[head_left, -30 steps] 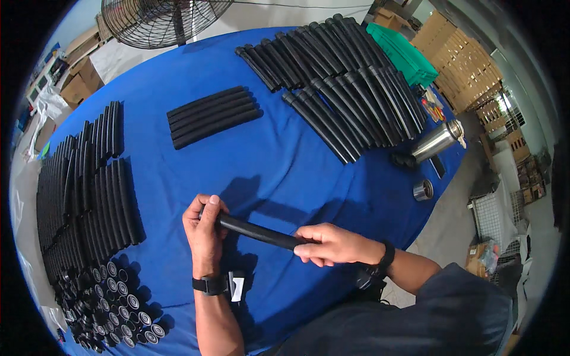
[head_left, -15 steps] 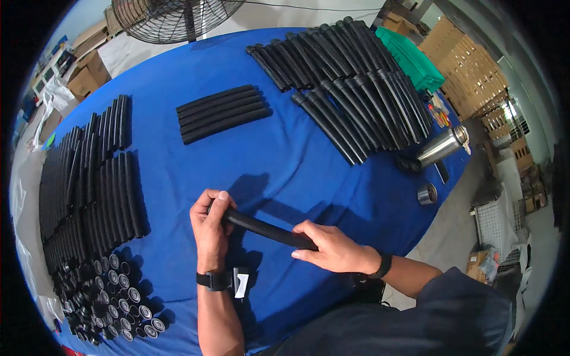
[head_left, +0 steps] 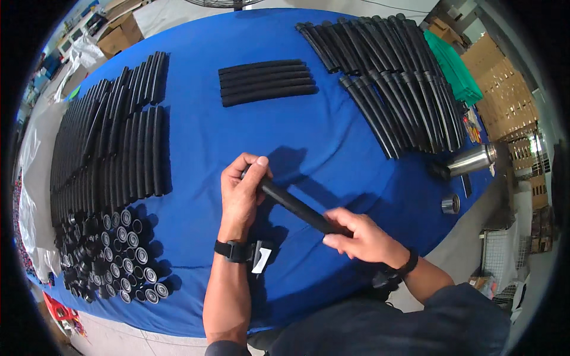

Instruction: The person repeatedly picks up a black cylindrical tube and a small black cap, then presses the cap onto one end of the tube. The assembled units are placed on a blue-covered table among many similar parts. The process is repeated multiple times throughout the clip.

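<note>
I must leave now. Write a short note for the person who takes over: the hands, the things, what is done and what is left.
Left hand: gripping the far end of one black tube.
Right hand: holding its near end above the blue table.
Small black caps: heaped at the left, near edge.
Done, it seems: rows of tubes laid out on the left.
Left: the tube in hand; tubes piled far right.

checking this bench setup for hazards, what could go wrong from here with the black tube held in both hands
The black foam-like tube is held above the blue cloth-covered table only at its ends, by the left hand and right hand; a slip could drop it. The small round metal part and steel flask sit near the table's right edge and might get knocked off.
</note>
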Motion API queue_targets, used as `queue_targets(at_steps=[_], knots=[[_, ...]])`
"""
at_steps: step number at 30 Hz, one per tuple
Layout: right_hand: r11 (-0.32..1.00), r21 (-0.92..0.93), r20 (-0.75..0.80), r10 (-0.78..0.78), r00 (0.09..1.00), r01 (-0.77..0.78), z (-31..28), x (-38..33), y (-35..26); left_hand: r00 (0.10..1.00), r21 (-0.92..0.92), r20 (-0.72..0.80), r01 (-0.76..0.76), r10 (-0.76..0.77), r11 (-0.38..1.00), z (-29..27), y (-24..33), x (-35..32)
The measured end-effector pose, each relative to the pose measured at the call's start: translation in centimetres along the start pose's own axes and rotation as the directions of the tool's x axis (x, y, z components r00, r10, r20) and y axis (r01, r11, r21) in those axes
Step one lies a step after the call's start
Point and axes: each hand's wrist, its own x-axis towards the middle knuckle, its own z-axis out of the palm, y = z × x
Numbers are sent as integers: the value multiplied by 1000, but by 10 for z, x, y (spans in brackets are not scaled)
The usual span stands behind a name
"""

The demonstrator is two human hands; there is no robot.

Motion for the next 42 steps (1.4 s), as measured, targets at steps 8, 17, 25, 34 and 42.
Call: queue_targets(at_steps=[8, 17, 25, 34, 42], knots=[[897, 399, 195, 117, 974, -188, -2, 6, 10, 1000, -14, -2, 6, -6, 1000, -3, -1, -2], [737, 619, 342, 57, 938, -270, -8, 4, 16, 999, -65, 48, 26, -23, 998, 11, 7, -7], [877, -387, -274, -405, 872, 285, -38, 2, 3, 967, -336, 187, -102, 172, 936, 12, 4, -5], [590, -715, -697, -552, 458, -376, -264, -10, 47, 954, -28, 292, -56, 62, 998, 6, -1, -3], [563, -665, -747, -479, 461, -492, -309, 22, 89, 963, -20, 267, -40, 44, 999, 4, 0, -4]])
